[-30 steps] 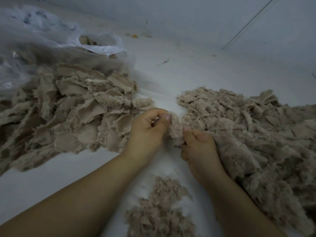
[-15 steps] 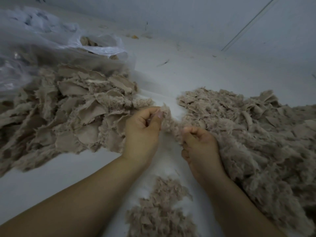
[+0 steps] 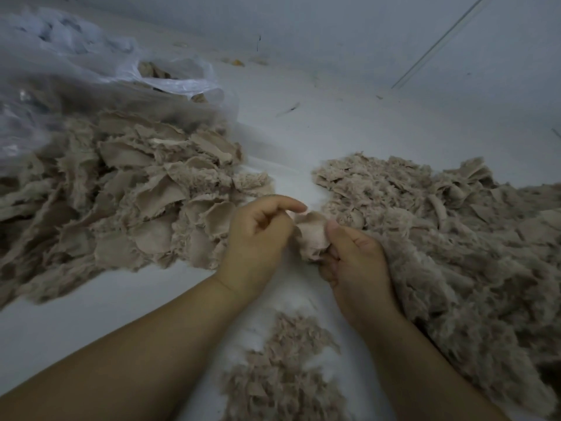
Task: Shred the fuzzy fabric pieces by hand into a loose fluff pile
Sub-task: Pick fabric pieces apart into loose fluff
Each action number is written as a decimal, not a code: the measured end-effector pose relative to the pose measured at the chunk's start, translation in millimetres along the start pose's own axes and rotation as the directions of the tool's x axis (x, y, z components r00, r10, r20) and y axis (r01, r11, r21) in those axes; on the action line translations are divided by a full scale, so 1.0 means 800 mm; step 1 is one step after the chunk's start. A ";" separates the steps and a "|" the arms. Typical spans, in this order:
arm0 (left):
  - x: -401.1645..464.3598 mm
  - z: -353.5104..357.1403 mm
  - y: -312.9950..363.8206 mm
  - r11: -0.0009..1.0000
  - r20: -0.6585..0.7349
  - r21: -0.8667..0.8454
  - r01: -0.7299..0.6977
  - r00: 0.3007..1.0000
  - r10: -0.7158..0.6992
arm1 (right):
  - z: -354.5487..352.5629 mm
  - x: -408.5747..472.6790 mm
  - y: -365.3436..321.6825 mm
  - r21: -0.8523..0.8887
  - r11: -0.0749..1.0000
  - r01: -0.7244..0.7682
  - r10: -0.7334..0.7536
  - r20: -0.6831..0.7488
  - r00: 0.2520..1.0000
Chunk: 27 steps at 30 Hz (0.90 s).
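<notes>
A small beige fuzzy fabric piece point(image 3: 312, 237) sits between my hands at the centre. My right hand point(image 3: 355, 262) grips it, thumb on its smooth backing. My left hand point(image 3: 261, 235) is beside it with fingers curled; its fingertips reach the piece's upper left edge, and whether they pinch it is hidden. A heap of whole fabric pieces point(image 3: 127, 196) lies to the left. A big pile of shredded fluff point(image 3: 449, 238) spreads to the right, touching my right hand. A smaller fluff pile point(image 3: 285, 372) lies near me between my forearms.
A crumpled clear plastic bag point(image 3: 91, 71) with more pieces inside lies at the back left, over the heap. Everything rests on a white surface point(image 3: 303, 141). A grey wall point(image 3: 364, 41) rises behind.
My left hand has eased its pinch and its fingers have spread a little. The piece has turned in my right hand, smooth backing now up. Both hands stay in the same place.
</notes>
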<state>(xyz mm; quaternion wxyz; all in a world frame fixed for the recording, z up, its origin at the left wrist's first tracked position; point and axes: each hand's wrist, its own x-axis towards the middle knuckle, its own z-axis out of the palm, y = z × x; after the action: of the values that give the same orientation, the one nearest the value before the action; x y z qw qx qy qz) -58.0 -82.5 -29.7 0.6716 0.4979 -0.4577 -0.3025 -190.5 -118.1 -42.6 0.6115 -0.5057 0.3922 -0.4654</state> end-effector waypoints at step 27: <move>0.007 -0.006 -0.003 0.950 0.376 0.192 0.247 0.876 -0.304 | 0.001 -0.003 -0.003 0.052 0.999 0.006 -0.003 -0.060 0.998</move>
<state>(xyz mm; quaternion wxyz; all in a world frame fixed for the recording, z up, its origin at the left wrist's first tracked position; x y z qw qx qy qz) -51.1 -86.0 -30.9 0.4774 0.5308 -0.5295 -0.4582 -190.8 -116.0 -40.4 0.6115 -0.4762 0.3968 -0.4918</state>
